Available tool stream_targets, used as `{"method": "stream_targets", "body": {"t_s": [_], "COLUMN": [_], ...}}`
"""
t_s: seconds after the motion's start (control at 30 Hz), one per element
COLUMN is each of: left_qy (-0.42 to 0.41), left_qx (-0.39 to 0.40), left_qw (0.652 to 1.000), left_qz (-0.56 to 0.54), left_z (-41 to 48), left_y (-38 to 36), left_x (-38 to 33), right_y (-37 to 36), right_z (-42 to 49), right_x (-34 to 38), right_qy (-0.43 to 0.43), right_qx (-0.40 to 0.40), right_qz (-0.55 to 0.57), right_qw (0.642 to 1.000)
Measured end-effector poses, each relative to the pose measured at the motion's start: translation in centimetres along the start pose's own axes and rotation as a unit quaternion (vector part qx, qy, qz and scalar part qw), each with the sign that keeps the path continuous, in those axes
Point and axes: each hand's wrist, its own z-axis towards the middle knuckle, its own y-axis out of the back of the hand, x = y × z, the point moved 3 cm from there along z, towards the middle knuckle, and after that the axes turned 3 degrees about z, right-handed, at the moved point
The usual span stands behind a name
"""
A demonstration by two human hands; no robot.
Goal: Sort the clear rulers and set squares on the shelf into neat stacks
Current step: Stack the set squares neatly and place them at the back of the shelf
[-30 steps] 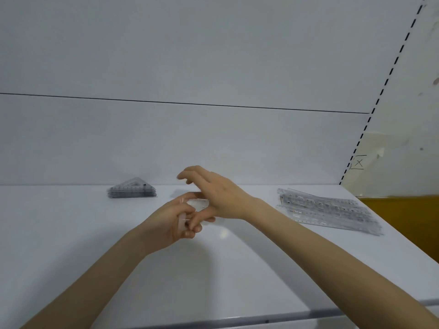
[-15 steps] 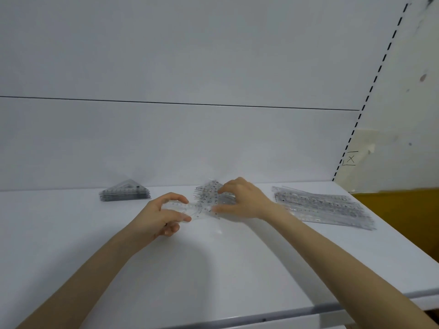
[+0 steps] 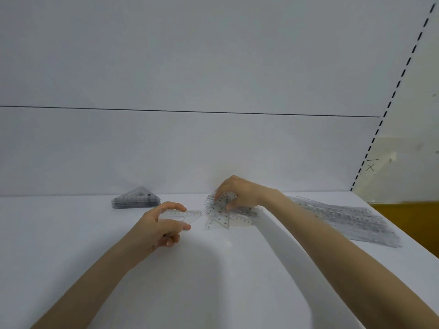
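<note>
My left hand [image 3: 161, 225] holds a clear set square [image 3: 187, 214] between thumb and fingers, just above the white shelf [image 3: 213, 281]. To its right, my right hand [image 3: 240, 193] grips a fanned bunch of clear set squares [image 3: 219, 213] whose lower corners rest on the shelf. A neat stack of triangular set squares [image 3: 136, 199] lies at the back left. A long pile of clear rulers [image 3: 344, 218] lies on the right, partly hidden by my right forearm.
A white back wall [image 3: 213, 150] rises right behind the shelf. The shelf's right edge drops off to an orange-brown surface [image 3: 411, 224]. A wall with a dashed black line and a small X mark [image 3: 370, 166] stands at the far right.
My hands have separated. The left has drawn one set square out to the left, while the right has shifted slightly right and back with the fanned bunch.
</note>
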Motion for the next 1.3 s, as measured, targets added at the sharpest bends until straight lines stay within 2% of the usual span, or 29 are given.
{"method": "stream_targets", "body": {"t_s": [0.2,0.37,0.47,0.57,0.67,0.9,1.1,1.23,1.3], "left_qy": [-0.001,0.013,0.013,0.017,0.016,0.016,0.017,0.027,0.029], "left_qx": [-0.009,0.015,0.046,0.093,0.12,0.076,0.092,0.073,0.053], "left_qw": [1.0,1.0,0.997,0.99,0.986,0.994,0.993,0.994,0.994], "left_qz": [-0.001,-0.022,-0.065,-0.108,-0.114,-0.076,-0.077,-0.082,-0.087], "left_z": [0.5,1.0,1.3,1.6,1.5,1.0,1.2,1.8,2.1], "left_y": [0.4,0.6,0.2,-1.1,-2.3,-3.8,-3.9,-2.5,-1.6], "left_x": [0.0,0.4,0.3,0.1,-0.1,-0.6,-0.2,-0.1,-0.1], "right_y": [0.6,2.2,3.4,2.7,1.1,-0.7,-0.9,1.1,1.6], "right_z": [-0.5,-2.0,-3.2,-3.7,-3.7,-4.3,-4.7,-6.1,-7.2], "right_x": [-1.4,-1.3,0.6,3.6,5.3,6.1,6.2,2.0,-0.4], "right_qy": [-0.008,-0.018,0.015,0.041,0.033,0.005,-0.008,-0.084,-0.129], "right_qx": [-0.086,-0.119,-0.119,-0.111,-0.16,-0.245,-0.302,-0.355,-0.321], "right_qz": [0.158,0.271,0.345,0.341,0.341,0.283,0.137,0.194,0.183], "right_qw": [0.984,0.955,0.931,0.933,0.926,0.927,0.944,0.911,0.92]}}
